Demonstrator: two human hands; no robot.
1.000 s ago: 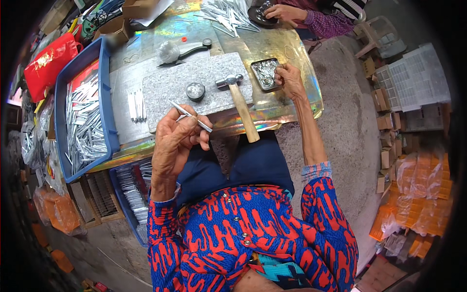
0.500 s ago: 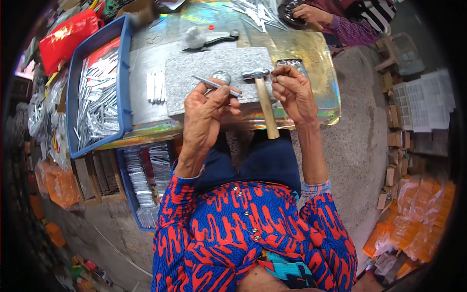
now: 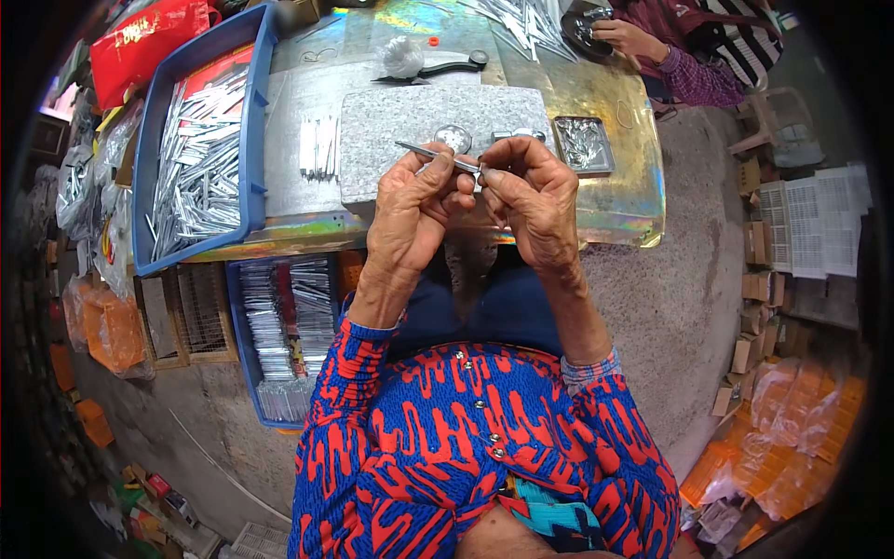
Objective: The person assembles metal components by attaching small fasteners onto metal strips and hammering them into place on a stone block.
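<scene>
Both your hands meet near the near edge of the grey stone slab [image 3: 391,119]: your left hand [image 3: 402,216] holds one slim silver rod [image 3: 416,149] with its tip to the left, and your right hand [image 3: 538,203] is pinched narrow at the rod's right end, though whether it grips a small part is hidden. Just beyond sit a round container [image 3: 453,139] and a partly covered hammer [image 3: 504,137], with a small metal-filled tray [image 3: 608,158] right and a blue bin [image 3: 257,130] of rods left.
</scene>
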